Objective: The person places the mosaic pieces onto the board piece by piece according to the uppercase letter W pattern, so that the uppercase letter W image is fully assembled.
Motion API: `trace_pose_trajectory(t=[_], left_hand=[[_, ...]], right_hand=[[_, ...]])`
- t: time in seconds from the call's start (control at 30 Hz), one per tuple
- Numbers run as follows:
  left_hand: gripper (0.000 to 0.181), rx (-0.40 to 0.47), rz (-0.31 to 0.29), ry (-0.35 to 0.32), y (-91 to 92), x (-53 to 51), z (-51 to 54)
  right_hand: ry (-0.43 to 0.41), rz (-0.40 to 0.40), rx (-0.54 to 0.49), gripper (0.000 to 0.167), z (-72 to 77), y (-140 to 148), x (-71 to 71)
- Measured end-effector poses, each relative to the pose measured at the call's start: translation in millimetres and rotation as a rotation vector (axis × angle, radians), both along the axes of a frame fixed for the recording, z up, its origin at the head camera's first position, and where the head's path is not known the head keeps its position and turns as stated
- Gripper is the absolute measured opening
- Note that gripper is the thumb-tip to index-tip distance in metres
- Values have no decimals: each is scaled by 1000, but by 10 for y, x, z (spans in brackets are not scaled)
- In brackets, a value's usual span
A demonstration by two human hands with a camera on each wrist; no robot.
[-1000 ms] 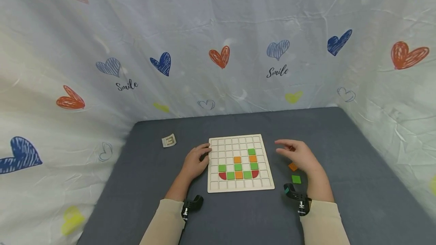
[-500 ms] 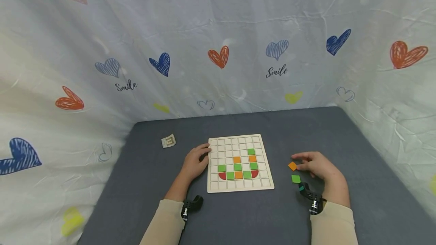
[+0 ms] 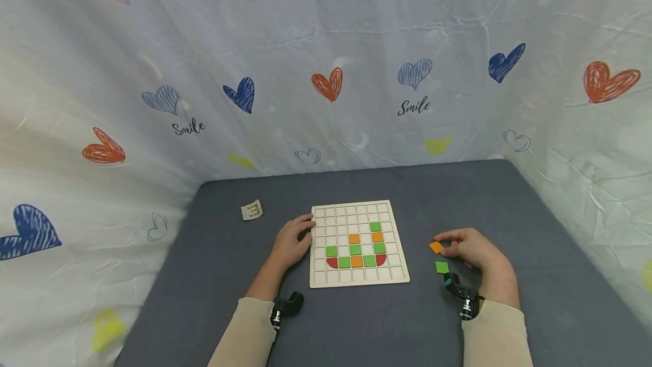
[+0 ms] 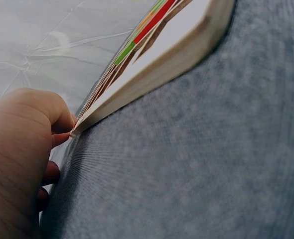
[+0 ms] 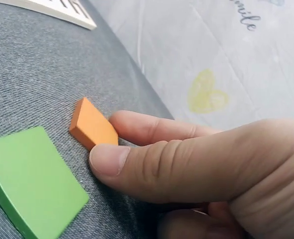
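Observation:
In the head view, a pale wooden grid board lies on the table, bearing green and orange squares and two red rounded pieces. My left hand holds its left edge with thumb and fingers; in the left wrist view the fingertips of my left hand meet the board's edge, partly hidden. To the right of the board, my right hand pinches a small orange square tile between thumb and forefinger, low over the cloth. Nearer me lies a green square tile, apart from the fingers.
A small printed paper card lies at the table's back left. The table is covered in dark grey cloth. White curtains with hearts stand behind it and at both sides.
My right hand has come down from beside the board, rightward and nearer me, and has taken hold of the orange tile, which has shifted slightly left. The left hand stays on the board.

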State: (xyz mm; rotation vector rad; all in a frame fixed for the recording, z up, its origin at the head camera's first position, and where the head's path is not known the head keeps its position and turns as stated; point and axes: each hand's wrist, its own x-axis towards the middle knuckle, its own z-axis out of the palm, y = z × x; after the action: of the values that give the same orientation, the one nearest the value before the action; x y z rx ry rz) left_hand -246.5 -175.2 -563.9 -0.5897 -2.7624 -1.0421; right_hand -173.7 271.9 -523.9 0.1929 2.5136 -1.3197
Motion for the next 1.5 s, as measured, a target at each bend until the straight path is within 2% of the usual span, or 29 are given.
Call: trace_pose_trajectory(t=[0.27,0.43,0.67,0.97,1.27,1.5], left_hand=[[35,4,-3,8,-2,-2,-7],[35,6,-3,22,1,-6,-20],[35,3,-8,13,0,-7,-23],[35,6,-7,14,3,-8,-16],[35,-8,-8,-2,21,-2,-11],[35,6,-13,28,30,16,15]], right_hand=[[3,-21,27,46,-20,-21,-28],[37,-12,83,44,-31,-28,-57],[119,-19,182,41,96,-113,-67],[282,-54,100,40,391,-487,-120],[324,-4,68,39,589,-923,-131],[340,26,33,37,637,-1091,-156]])
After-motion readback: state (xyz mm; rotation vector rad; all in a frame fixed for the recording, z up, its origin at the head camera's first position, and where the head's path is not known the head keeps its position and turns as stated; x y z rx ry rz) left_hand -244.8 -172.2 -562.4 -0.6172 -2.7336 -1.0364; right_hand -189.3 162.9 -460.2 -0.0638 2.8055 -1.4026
